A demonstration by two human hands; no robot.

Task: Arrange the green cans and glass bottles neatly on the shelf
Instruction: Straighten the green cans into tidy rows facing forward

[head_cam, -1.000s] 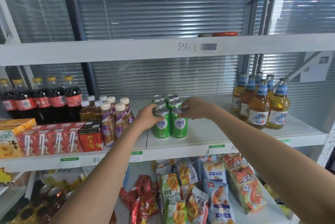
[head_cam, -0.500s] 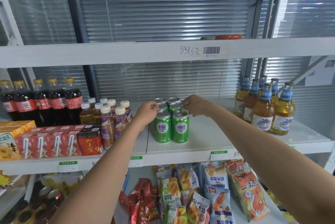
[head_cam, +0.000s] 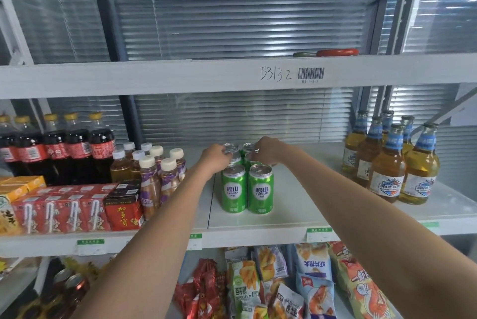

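Observation:
Several green cans (head_cam: 246, 189) stand in two columns on the middle of the white shelf (head_cam: 291, 218), the front pair with labels facing me. My left hand (head_cam: 215, 156) reaches over the left column, fingers curled on the top of a rear can. On the right column, my right hand (head_cam: 265, 149) pinches the rim of a rear can. The hands hide most of the rear cans. Several amber glass bottles (head_cam: 387, 163) with blue neck labels stand grouped at the shelf's right end, apart from both hands.
Dark cola bottles (head_cam: 59, 145), small white-capped drink bottles (head_cam: 152, 171) and red drink cartons (head_cam: 77, 210) fill the shelf's left part. Snack bags (head_cam: 284, 285) crowd the shelf below. Bare shelf lies between the cans and the glass bottles. Another shelf board (head_cam: 232, 73) runs overhead.
Both hands have left the front pair of cans and moved back and up onto the tops of the rear cans. The front cans stand untouched.

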